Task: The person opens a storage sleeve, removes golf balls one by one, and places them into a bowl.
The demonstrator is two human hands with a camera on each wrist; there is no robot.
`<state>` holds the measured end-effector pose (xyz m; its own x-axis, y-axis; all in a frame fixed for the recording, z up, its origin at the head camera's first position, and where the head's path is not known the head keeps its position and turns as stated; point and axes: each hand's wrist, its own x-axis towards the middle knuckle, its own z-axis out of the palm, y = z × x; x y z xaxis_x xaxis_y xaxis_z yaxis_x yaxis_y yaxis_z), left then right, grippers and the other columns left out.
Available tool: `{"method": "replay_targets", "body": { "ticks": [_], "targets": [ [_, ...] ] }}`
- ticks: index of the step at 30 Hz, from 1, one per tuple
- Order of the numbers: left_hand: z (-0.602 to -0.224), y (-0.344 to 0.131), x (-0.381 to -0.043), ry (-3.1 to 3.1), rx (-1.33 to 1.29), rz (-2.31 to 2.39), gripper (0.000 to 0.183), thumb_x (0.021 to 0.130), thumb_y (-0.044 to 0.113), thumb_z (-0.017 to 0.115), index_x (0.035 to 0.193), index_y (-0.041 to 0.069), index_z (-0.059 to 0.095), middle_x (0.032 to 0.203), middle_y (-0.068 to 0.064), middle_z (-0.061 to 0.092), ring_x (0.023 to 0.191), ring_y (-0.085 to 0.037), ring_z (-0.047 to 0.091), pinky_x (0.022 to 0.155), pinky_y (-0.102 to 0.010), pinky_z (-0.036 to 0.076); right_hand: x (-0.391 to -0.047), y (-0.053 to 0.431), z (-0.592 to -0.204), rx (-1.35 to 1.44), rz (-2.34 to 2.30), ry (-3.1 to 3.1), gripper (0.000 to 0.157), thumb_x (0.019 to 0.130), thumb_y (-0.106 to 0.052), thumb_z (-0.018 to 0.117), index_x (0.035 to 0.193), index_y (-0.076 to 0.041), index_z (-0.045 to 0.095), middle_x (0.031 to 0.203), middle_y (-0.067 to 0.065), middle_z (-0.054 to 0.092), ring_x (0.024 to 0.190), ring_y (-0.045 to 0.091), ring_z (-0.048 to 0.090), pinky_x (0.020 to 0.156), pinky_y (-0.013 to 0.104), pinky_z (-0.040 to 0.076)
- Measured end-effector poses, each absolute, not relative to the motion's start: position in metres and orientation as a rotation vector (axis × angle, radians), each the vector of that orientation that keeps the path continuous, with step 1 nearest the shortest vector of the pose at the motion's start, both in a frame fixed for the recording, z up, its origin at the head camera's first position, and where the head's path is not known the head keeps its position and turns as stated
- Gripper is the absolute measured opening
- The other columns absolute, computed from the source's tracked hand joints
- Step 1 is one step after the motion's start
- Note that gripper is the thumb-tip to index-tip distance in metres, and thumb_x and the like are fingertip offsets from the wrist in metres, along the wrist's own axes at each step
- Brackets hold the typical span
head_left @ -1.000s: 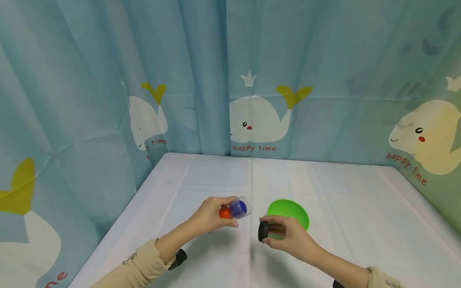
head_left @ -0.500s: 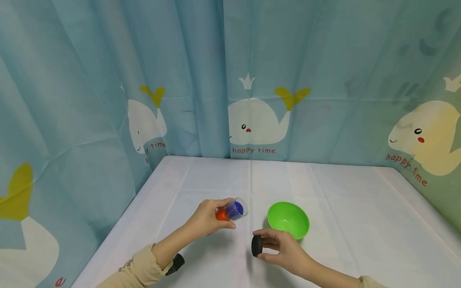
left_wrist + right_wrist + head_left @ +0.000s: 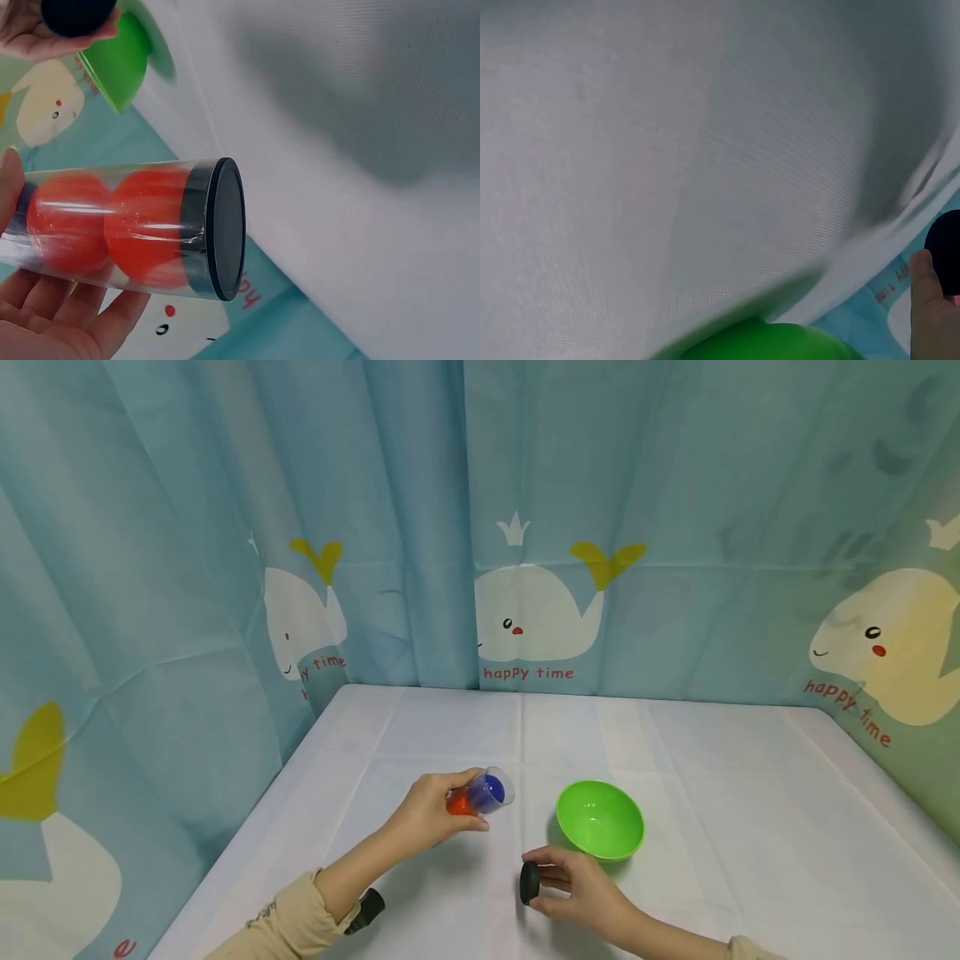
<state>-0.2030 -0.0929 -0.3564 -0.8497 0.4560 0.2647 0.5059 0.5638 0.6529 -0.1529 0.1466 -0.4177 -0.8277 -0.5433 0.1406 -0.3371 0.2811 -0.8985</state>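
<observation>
My left hand (image 3: 423, 810) grips a clear plastic tube (image 3: 507, 787) above the table, tilted with its open mouth to the right. Inside show a blue ball (image 3: 493, 789) near the mouth and two orange balls (image 3: 146, 225) behind it. A black end cap (image 3: 230, 229) closes the tube's other end, plain in the left wrist view. Lower right of the mouth, my right hand (image 3: 588, 889) pinches a round black lid (image 3: 529, 883) on edge between thumb and fingers. That lid (image 3: 943, 251) also shows at the right edge of the right wrist view.
A green bowl (image 3: 600, 818) stands on the white-covered table (image 3: 720, 827), just beyond my right hand. Blue curtains (image 3: 420, 527) with whale prints rise along the table's back and sides. A black wrist device (image 3: 366, 912) sits at the left sleeve.
My right hand has moved toward me and left with the black lid, uncovering more of the green bowl. My left hand with the tube has shifted slightly left.
</observation>
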Motion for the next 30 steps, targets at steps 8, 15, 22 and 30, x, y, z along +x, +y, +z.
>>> {"method": "replay_targets", "body": {
  "ticks": [8, 15, 22, 30],
  "targets": [
    [-0.3572, -0.0924, -0.2051, -2.738, -0.786, -1.170, 0.065, 0.070, 0.024, 0.082, 0.125, -0.002, 0.059, 0.122, -0.019, 0.063, 0.109, -0.031, 0.062, 0.092, -0.045, 0.049, -0.1603, 0.1424, -0.4216, -0.793, -1.532, 2.293, 0.042, 0.076, 0.001, 0.073, 0.113, 0.013, 0.056, 0.114, 0.027, 0.060, 0.103, 0.038, 0.063, 0.085, 0.033, 0.054],
    [-0.3560, -0.0940, -0.2046, -2.741, -0.779, -1.177, 0.065, 0.070, 0.025, 0.082, 0.125, -0.001, 0.059, 0.122, -0.018, 0.063, 0.108, -0.030, 0.063, 0.091, -0.044, 0.050, -0.1612, 0.1416, -0.4249, -0.750, -1.550, 2.241, 0.042, 0.075, 0.005, 0.072, 0.112, 0.014, 0.055, 0.114, 0.029, 0.058, 0.103, 0.043, 0.062, 0.084, 0.031, 0.054],
    [-0.3566, -0.0935, -0.2071, -2.743, -0.795, -1.166, 0.066, 0.070, 0.025, 0.082, 0.126, -0.002, 0.058, 0.123, -0.018, 0.062, 0.110, -0.031, 0.062, 0.092, -0.044, 0.049, -0.1611, 0.1432, -0.4232, -0.773, -1.398, 2.353, 0.049, 0.074, 0.001, 0.074, 0.117, 0.015, 0.056, 0.118, 0.030, 0.060, 0.105, 0.040, 0.062, 0.086, 0.033, 0.053],
    [-0.3558, -0.0922, -0.2065, -2.745, -0.799, -1.179, 0.065, 0.069, 0.020, 0.083, 0.125, -0.002, 0.059, 0.121, -0.019, 0.063, 0.106, -0.029, 0.064, 0.089, -0.042, 0.051, -0.1600, 0.1454, -0.4199, -0.919, -1.006, 2.647, 0.047, 0.071, -0.011, 0.080, 0.113, 0.004, 0.064, 0.111, 0.014, 0.069, 0.104, 0.023, 0.065, 0.085, 0.030, 0.054]
  ]
}}
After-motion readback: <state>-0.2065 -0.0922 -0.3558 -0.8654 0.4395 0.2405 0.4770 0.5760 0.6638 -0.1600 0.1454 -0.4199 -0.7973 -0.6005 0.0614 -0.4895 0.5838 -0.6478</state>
